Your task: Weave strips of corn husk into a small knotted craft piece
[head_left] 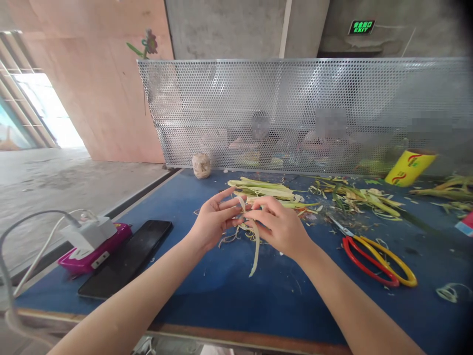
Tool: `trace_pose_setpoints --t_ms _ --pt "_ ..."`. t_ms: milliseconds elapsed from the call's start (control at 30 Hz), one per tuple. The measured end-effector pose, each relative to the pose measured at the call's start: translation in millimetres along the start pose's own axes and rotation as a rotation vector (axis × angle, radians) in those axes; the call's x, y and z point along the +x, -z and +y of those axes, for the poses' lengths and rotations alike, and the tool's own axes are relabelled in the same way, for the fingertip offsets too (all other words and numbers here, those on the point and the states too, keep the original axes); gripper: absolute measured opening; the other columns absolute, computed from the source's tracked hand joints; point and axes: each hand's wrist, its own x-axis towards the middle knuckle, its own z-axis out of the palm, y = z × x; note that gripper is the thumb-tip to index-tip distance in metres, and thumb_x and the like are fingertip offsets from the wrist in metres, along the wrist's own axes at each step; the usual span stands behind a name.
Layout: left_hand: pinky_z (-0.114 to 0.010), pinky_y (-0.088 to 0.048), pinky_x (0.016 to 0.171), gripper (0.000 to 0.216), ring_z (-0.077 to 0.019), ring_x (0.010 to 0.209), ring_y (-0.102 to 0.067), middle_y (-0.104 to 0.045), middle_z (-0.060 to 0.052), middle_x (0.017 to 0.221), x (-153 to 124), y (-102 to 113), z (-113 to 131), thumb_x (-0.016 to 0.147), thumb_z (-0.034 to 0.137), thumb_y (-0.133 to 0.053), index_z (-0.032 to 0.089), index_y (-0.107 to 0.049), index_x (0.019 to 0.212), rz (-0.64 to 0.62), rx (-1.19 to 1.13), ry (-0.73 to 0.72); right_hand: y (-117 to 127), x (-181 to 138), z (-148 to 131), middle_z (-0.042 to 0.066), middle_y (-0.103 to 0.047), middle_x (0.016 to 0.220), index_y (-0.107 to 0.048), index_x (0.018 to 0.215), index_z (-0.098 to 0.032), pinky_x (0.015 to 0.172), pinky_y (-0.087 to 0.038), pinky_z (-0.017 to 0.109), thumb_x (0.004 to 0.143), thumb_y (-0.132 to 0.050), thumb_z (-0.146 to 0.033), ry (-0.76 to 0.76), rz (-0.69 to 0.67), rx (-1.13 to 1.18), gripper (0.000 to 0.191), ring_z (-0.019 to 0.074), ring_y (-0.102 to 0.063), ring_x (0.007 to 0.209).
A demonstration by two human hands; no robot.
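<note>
Both my hands meet above the blue table (229, 291), pinching one pale yellow-green leaf strip (255, 246). My left hand (214, 219) grips the strip's upper part with thumb and fingertips. My right hand (279, 224) is closed on it just to the right. The strip's free end hangs down and curls toward the table. Thin pale shreds (231, 237) lie under my hands. A pile of similar cut leaf strips (266, 190) lies just beyond my fingers.
Scissors (377, 259) with red and yellow handles lie at right. A black phone (127, 256) and a magenta power bank with a white charger (92, 241) sit at left. More leaves (365, 197), a yellow container (410, 167), a small jar (201, 165) and a perforated metal screen (306, 113) stand behind.
</note>
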Motion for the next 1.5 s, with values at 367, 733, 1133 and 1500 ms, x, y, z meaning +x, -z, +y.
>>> trace_pose_setpoints --t_ms 367,733,1133,1500 --pt "-0.021 -0.055 0.063 0.061 -0.0144 0.077 -0.066 -0.064 -0.012 0.108 -2.1 -2.6 -2.8 0.065 -0.001 -0.065 0.014 -0.045 0.121 -0.009 -0.033 0.036 -0.7 2.1 -3.5 0.004 -0.063 0.089 -0.06 0.086 -0.02 0.062 -0.044 0.022 0.085 -0.046 -0.023 0.007 0.017 -0.007 0.014 0.0124 -0.059 0.078" --pt "-0.03 -0.051 0.078 0.071 -0.0211 0.09 -0.064 -0.065 -0.013 0.104 -0.2 -0.5 -5.4 0.059 -0.005 -0.066 0.014 -0.042 0.122 -0.002 0.0 0.052 -2.2 2.0 -8.2 0.004 -0.062 0.086 -0.06 0.079 -0.02 0.056 -0.039 0.021 0.082 -0.046 -0.022 -0.099 0.019 0.127 0.014 0.0097 -0.054 0.062" --pt "-0.038 -0.049 0.083 0.081 -0.0242 0.092 -0.063 -0.066 -0.014 0.102 -0.8 -0.4 -7.3 0.056 -0.001 -0.07 0.013 -0.035 0.127 -0.075 0.114 -0.009 -16.6 8.0 4.0 -0.003 -0.051 0.052 -0.053 0.059 -0.017 0.027 -0.028 0.019 0.077 -0.046 -0.028 -1.066 -0.168 0.884 0.022 0.0058 -0.041 0.025" --pt "-0.036 -0.049 0.082 0.076 -0.0224 0.087 -0.065 -0.064 -0.017 0.105 4.8 6.6 -6.6 0.058 0.0 -0.07 0.009 -0.037 0.125 -0.036 0.149 0.004 12.9 -2.2 20.0 -0.003 -0.055 0.071 -0.042 0.101 -0.023 0.027 -0.034 0.016 0.074 -0.055 -0.02 -0.88 -0.517 0.851 0.03 0.0089 -0.054 0.037"
